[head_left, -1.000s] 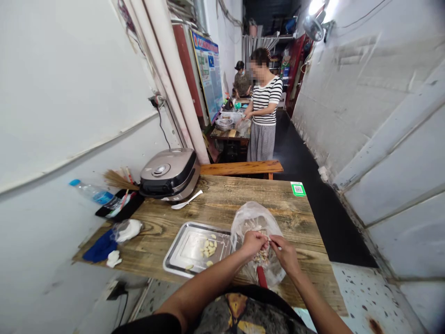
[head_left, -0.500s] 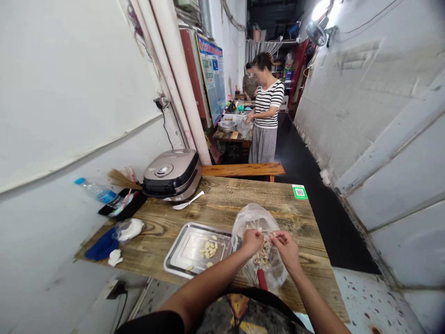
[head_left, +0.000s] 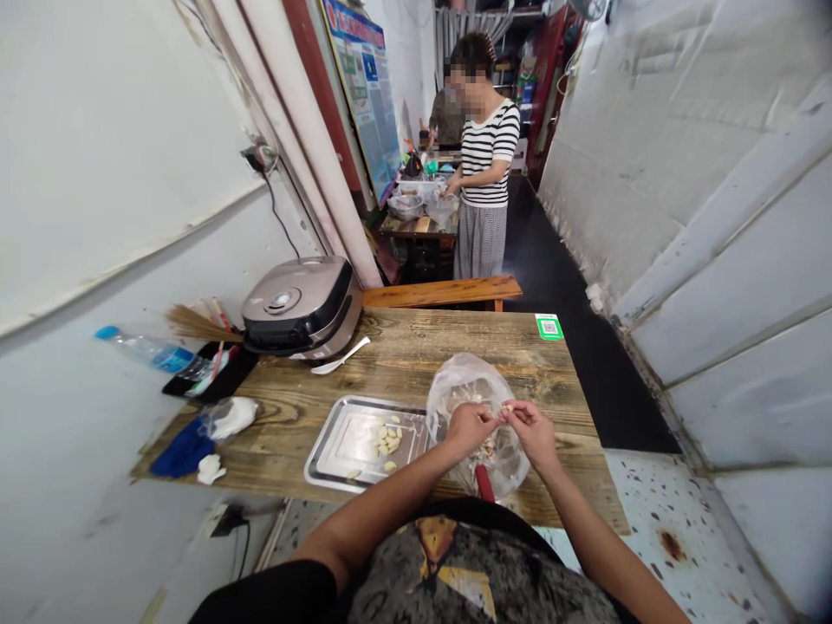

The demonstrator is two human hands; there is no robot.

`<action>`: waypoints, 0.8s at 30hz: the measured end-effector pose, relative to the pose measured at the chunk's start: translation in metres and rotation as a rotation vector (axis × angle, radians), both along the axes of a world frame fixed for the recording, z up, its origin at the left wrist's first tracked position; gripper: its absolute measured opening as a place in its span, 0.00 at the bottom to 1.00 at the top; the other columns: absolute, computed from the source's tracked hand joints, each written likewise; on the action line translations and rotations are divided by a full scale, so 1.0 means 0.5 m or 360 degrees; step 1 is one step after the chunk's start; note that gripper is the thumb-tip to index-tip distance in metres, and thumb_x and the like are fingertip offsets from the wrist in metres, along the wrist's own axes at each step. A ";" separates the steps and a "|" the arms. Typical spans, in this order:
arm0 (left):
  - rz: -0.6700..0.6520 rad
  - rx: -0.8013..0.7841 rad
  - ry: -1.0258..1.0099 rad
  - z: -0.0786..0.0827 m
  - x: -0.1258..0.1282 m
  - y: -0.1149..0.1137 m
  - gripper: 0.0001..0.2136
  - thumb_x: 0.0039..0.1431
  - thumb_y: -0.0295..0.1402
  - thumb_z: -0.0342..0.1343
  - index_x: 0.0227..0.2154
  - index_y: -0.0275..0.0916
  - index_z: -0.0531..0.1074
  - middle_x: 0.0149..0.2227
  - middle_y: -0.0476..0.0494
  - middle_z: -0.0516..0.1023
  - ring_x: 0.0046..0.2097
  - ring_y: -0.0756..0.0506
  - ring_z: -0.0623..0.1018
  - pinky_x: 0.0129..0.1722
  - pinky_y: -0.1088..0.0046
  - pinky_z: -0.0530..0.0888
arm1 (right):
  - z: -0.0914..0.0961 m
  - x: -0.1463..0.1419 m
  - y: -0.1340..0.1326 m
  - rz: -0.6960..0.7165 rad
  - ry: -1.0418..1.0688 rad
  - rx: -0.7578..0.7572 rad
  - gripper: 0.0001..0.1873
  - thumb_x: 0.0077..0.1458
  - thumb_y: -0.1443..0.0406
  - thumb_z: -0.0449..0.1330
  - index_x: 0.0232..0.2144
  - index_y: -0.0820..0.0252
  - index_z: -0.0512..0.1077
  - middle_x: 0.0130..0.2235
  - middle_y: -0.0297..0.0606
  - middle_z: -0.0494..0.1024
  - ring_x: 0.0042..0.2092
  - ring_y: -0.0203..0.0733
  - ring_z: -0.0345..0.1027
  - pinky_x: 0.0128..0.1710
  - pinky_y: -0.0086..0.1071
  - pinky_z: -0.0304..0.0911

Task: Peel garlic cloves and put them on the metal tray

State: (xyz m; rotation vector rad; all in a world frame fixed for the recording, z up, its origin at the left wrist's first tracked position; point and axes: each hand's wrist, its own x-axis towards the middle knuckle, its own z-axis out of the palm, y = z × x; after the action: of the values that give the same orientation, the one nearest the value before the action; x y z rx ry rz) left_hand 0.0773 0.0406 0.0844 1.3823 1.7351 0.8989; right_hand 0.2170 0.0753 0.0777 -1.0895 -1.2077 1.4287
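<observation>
Over a clear plastic bag (head_left: 510,472) on the wooden table, both my hands come together with pinched fingertips. My right hand (head_left: 534,433) grips a small pale garlic clove (head_left: 507,407). Touching or nearly touching it, my left hand (head_left: 469,426) has thumb and forefinger pressed together; whatever is between them is too small to make out. Papery skins and unpeeled cloves (head_left: 484,449) lie inside the bag, partly hidden by my hands. A red handle (head_left: 484,483) sticks out at the bag's near side. Left of the bag, a steel tray (head_left: 328,446) carries several peeled cloves (head_left: 388,440).
An electric griddle (head_left: 299,303) stands at the back left, with a white plastic knife (head_left: 341,356) before it. A water bottle (head_left: 152,351), blue cloth (head_left: 175,451) and crumpled tissue (head_left: 210,469) lie leftward. Beyond a bench (head_left: 442,292), a person in stripes (head_left: 487,156) works at another table.
My hands have drawn closer together, the left moving right toward the clove in my right fingers. The view has tilted down slightly, shifting the scene upward.
</observation>
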 end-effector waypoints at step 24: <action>0.0133 0.0243 -0.0352 0.040 0.021 0.000 0.09 0.49 0.29 0.52 0.27 0.33 0.76 0.25 0.44 0.78 0.26 0.50 0.74 0.27 0.78 0.68 | 0.018 0.004 -0.008 0.0114 -0.0523 0.0666 0.07 0.47 0.61 0.61 0.31 0.52 0.76 0.38 0.39 0.75 0.40 0.45 0.69 0.41 0.40 0.68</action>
State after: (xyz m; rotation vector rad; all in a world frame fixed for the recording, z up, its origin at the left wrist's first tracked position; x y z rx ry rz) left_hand 0.0879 0.0406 0.1043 1.2597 1.5921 1.2049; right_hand 0.2187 0.0711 0.0867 -1.0138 -1.7045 1.0031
